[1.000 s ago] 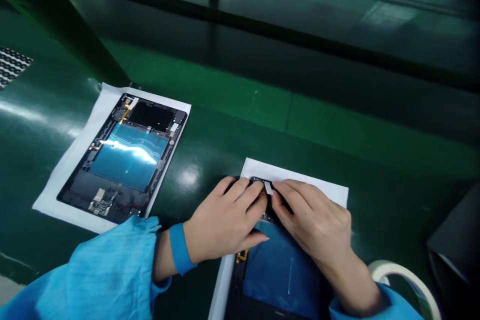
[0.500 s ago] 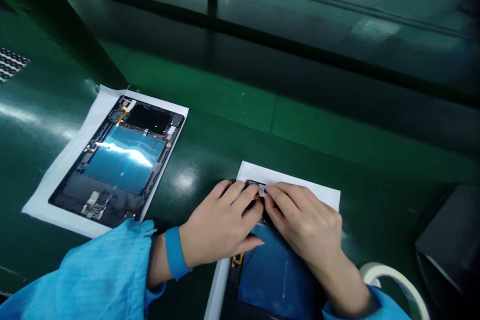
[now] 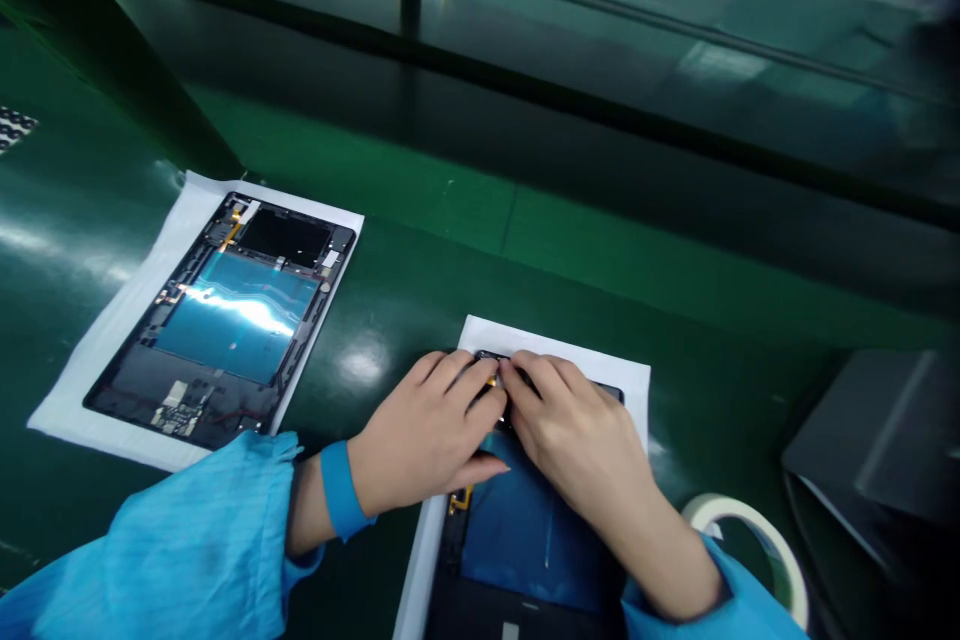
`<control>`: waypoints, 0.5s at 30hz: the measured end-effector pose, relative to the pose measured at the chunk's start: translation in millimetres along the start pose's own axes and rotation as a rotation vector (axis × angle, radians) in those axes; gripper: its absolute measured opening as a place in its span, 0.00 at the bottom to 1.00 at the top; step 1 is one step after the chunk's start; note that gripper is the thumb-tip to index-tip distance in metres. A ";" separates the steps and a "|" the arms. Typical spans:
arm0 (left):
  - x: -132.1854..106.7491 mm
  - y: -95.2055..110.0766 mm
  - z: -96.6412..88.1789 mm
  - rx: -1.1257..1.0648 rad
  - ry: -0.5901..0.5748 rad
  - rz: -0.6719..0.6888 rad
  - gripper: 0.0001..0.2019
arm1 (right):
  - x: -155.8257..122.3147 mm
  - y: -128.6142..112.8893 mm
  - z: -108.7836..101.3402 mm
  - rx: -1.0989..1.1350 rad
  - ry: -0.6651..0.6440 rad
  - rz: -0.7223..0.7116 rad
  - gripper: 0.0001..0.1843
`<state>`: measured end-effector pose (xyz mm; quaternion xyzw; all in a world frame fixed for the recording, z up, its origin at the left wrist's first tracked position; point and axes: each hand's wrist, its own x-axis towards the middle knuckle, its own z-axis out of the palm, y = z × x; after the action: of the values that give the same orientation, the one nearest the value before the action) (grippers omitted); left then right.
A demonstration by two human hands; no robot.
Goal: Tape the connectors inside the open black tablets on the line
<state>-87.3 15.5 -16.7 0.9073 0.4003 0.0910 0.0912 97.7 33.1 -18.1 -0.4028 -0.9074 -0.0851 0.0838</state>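
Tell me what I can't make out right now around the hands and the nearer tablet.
Head view only:
- The top edge of the nearer tablet: covered by the left hand and right hand; what the fingertips press is hidden.
- Its lower part: cut off by the bottom edge.
- The tape roll: partly hidden by the right sleeve.
- The dark box at right: blurred.
- Parts in the far tablet: too small.

Dim, green-tinted shot w/ overhead light. Glare streak on the left tablet [image 3: 225, 305] and glossy table [image 3: 360, 365]. Corners dark, far edge soft; slight blur, wide-angle bend at edges.
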 end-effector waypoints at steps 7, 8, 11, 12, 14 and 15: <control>2.4 -4.7 -0.8 0.041 0.030 0.029 0.30 | -13.4 -10.7 -10.0 0.049 -0.090 0.027 0.18; 3.0 -5.7 -0.1 0.053 0.039 0.037 0.28 | -19.9 -11.7 -13.9 0.064 -0.089 0.032 0.18; 5.8 -10.9 3.6 0.085 0.067 0.066 0.25 | -54.9 -7.2 -27.7 0.094 0.008 0.082 0.18; 6.8 -12.7 5.0 0.095 0.076 0.078 0.24 | -72.1 -2.7 -32.8 0.063 0.085 0.144 0.18; 8.0 -15.4 7.1 0.116 0.093 0.103 0.25 | -112.1 11.0 -42.2 -0.096 0.270 0.346 0.19; 8.3 -15.9 7.7 0.126 0.100 0.112 0.25 | -132.8 19.9 -45.6 -0.212 0.341 0.462 0.20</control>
<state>-91.3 31.5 -27.2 0.9265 0.3578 0.1160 0.0088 204.2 -59.1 -1.4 -0.5848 -0.7508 -0.2245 0.2093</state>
